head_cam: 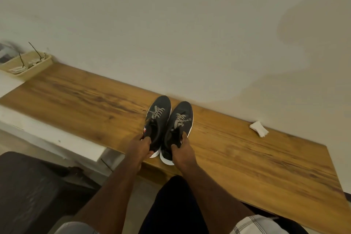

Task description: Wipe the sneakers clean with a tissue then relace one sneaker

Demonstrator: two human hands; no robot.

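1. Holding a pair of dark sneakers by their heel ends, a person stands them side by side on the wooden worktop (247,157), toes toward the wall.
2. The left hand (141,147) curls its fingers around the heel collar of the left sneaker (158,119); its grip is clenched on the shoe.
3. The right hand (182,150) does the same with the right sneaker (179,121), thumb tucked into the opening, fingers wrapped on the rim.
4. A crumpled white tissue (258,129) lies on the worktop well apart from the shoes, near the wall on the right, and neither hand touches it.
5. Both sneakers show patterned black-and-white laces (158,111) threaded across the front, loose at the ends; no lace appears to be pulled out.
6. Judging from this, the job is most likely at its start: the wiping looks not yet begun, and the relacing of one shoe lies beyond that.
7. Whether the uppers are dirty cannot be told; the white sole edges look fairly bright.
8. A small red-and-white mark sits on the side of the left sneaker near the collar, too small to read; no brand name or writing is legible anywhere.
9. At the far left end stands a beige tray (28,66) holding thin sticks and pale scraps.
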